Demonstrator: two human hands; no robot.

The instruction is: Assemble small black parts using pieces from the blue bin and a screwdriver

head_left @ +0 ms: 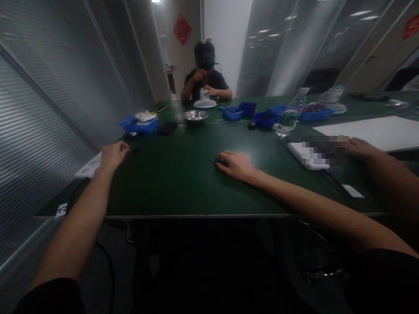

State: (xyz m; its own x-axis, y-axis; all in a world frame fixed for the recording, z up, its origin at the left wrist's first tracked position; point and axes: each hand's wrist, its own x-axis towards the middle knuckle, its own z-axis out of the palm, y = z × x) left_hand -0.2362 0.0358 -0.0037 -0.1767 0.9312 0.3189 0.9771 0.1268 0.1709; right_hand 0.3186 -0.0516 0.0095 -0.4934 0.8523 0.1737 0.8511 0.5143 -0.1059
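Note:
My left hand [114, 153] is over the left side of the green table [163, 183], its fingers curled together beside a small dark object [135, 151]; whether it pinches anything is too blurred to tell. My right hand [235, 165] rests near the table's middle, fingers closed round a small dark tool. Its thin shaft [211, 160] points left. Under my left wrist lies a white item [87, 168], partly hidden by the arm.
Blue trays [139, 126], a metal bowl [195, 116] and a water bottle [288, 117] stand farther back. Opposite sits a person [209, 80] with a white fan-like object [204, 104]. Another person's hand [363, 148] is at right, near a white device [303, 156].

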